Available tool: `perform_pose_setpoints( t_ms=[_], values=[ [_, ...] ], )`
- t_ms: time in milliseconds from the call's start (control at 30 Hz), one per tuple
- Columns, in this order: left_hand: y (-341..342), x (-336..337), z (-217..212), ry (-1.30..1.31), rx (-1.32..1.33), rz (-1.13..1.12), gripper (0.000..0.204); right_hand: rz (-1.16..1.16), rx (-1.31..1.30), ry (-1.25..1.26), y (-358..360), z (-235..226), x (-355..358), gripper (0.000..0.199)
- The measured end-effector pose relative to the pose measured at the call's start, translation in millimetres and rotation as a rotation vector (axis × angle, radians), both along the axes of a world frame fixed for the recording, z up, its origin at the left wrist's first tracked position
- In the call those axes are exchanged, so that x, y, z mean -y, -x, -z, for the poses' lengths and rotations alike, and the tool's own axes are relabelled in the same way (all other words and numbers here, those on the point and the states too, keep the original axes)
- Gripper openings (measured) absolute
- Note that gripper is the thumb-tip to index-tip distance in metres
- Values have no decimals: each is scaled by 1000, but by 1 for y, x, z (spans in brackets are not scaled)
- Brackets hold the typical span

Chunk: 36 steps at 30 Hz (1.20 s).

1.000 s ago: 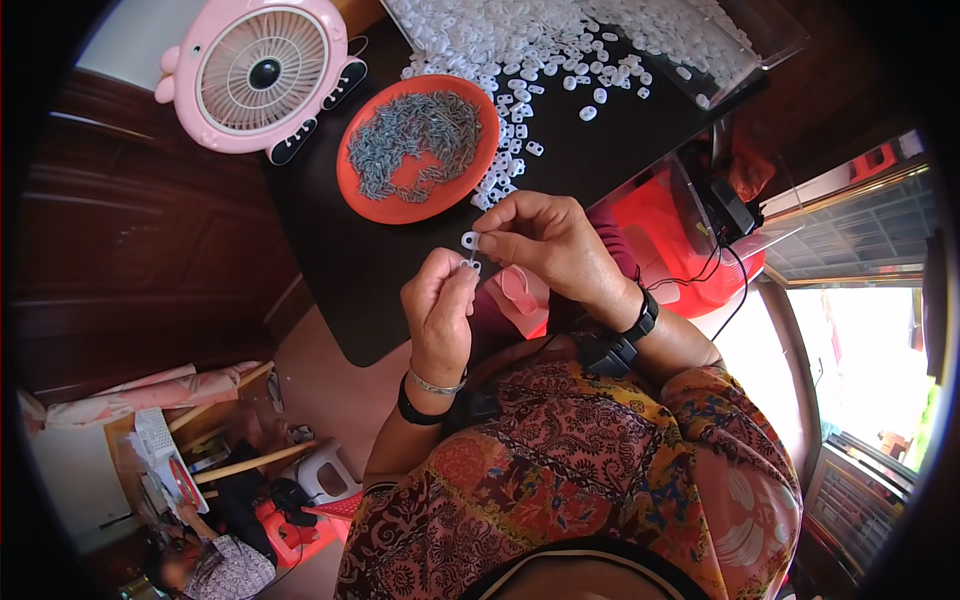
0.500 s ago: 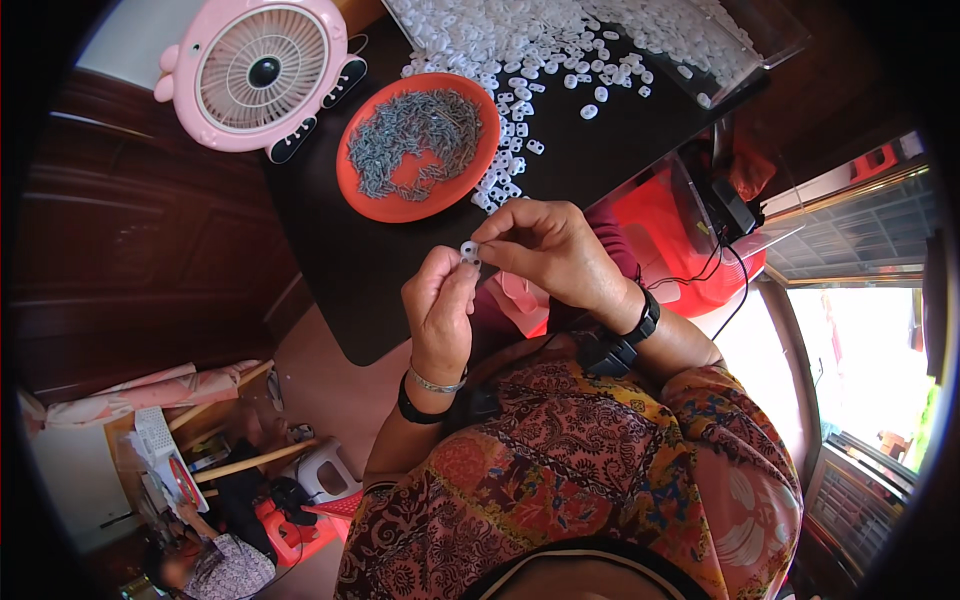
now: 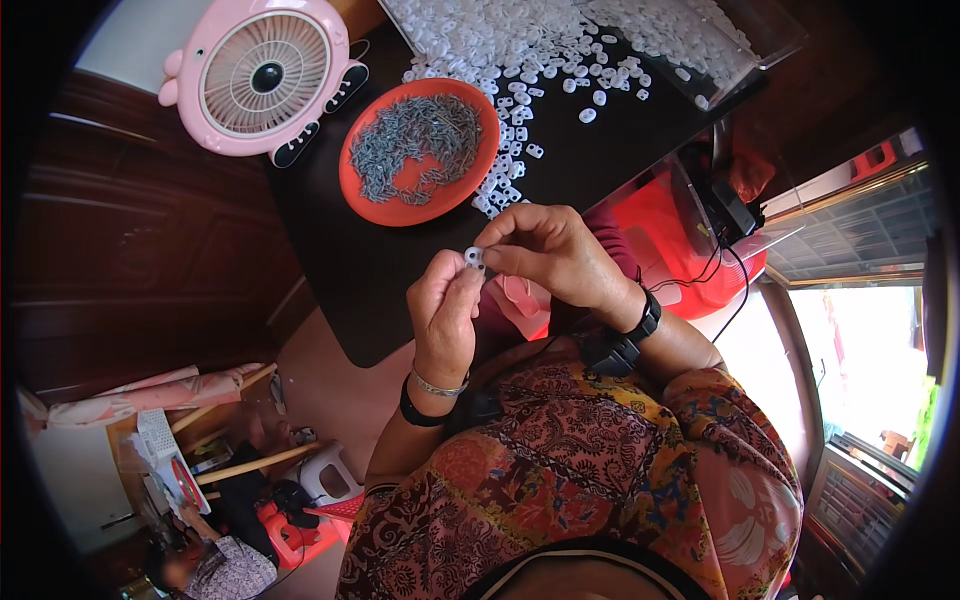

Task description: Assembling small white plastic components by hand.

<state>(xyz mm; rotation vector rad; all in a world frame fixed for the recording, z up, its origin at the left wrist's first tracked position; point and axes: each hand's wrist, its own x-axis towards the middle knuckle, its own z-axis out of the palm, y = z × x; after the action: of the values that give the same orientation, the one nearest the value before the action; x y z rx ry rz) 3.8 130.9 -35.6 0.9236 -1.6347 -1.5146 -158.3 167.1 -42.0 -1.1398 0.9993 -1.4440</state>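
Black bench [image 3: 600, 170] holds an orange plate [image 3: 418, 200] of grey pins. Nearer me than that plate, my left hand [image 3: 445, 315] and right hand [image 3: 550, 255] still pinch one white clip [image 3: 474, 258], unchanged, fitting continues.

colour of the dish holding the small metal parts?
Orange-red dish, head view; grey metal parts piled in it.

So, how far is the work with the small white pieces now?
No finished pieces can be picked out. In hand: the left hand and right hand pinch one white plastic piece between them. Left: a large heap of white plastic pieces on the black table, and grey metal parts fill the orange dish.
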Motion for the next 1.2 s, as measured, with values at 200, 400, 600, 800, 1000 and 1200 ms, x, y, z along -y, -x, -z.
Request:
perform_pose_setpoints(
  t_ms=[200,400,600,800,1000,1200],
  values=[
    [3,0,-3,-28,-42,22,20,-109,232,-59,5,10,3,9],
    [0,4,6,-109,-133,50,20,-106,79,19,2,6,1,11],
    [4,2,2,-77,-98,-21,23,112,-466,332,-1,-5,-5,37],
    [4,-2,-1,-97,-74,-99,23,185,-531,371,-10,-1,-5,31],
    [2,-1,0,-92,-77,-111,24,176,-553,415,-10,0,-5,26],
    [1,-1,-2,-114,-80,-107,25,216,-619,480,-12,1,-6,24]
  ],
)
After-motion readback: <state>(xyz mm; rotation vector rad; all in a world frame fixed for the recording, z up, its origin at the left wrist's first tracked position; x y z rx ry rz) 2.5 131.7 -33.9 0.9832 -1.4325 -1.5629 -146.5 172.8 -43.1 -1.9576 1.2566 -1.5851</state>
